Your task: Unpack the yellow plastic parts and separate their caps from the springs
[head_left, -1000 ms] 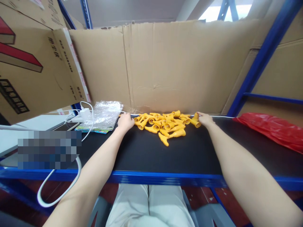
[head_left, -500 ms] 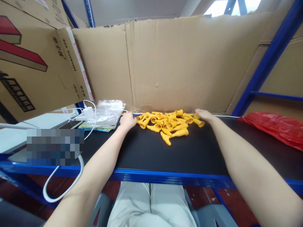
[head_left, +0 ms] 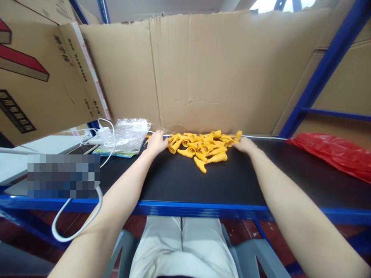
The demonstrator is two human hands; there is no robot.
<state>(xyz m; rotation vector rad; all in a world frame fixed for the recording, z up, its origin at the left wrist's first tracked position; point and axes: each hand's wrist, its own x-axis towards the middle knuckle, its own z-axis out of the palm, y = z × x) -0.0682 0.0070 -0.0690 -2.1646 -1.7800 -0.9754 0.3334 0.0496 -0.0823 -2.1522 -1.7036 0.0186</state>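
A heap of several small yellow plastic parts [head_left: 204, 148] lies at the back of a black shelf surface [head_left: 203, 185], against a cardboard wall [head_left: 203, 73]. My left hand [head_left: 157, 142] rests at the heap's left edge with its fingers curled against the parts. My right hand [head_left: 245, 145] lies at the heap's right edge, fingers bent toward the pieces and touching them. Neither hand shows a part lifted clear of the heap. One yellow piece [head_left: 201, 165] sticks out toward me at the front.
A crumpled clear plastic bag [head_left: 127, 135] and a white charger with cable [head_left: 102, 135] lie left of the heap. A red plastic bag [head_left: 333, 152] lies at the right. Blue shelf frame [head_left: 203, 208] runs along the front edge. A cardboard box [head_left: 37, 77] hangs at upper left.
Both hands have closed in on the heap from either side, pushing the yellow parts into a tighter pile. The right hand moved left.
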